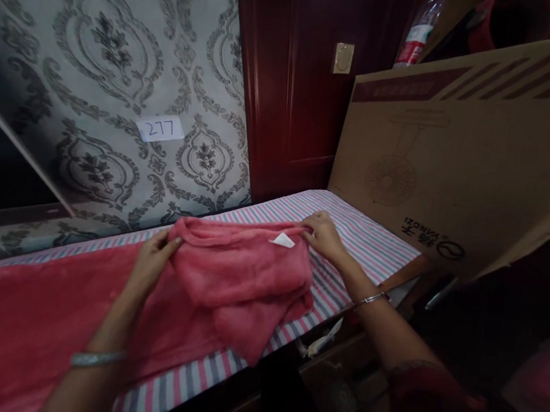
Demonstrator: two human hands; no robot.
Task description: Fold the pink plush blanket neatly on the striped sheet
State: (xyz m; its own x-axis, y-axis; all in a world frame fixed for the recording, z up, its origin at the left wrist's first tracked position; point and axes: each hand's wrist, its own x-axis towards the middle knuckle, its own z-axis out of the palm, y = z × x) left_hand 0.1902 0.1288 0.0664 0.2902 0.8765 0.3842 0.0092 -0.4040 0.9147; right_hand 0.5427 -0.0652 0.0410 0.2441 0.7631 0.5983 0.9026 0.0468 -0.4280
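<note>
A pink fleece garment (241,275) lies partly folded on a surface covered with a pink, white and grey striped cloth (375,242). A small white label (282,240) shows at its upper edge. My left hand (152,261) pinches the garment's left upper corner. My right hand (322,233) grips the upper edge just right of the label. More of the same pink fabric (31,316) spreads flat to the left, under my left forearm. Both wrists wear a bangle.
A large cardboard box (461,155) leans at the right end of the surface. A patterned wall with a paper tag reading 277 (160,128) stands behind, beside a dark red wooden door (300,82). A plastic bottle (419,30) stands behind the box.
</note>
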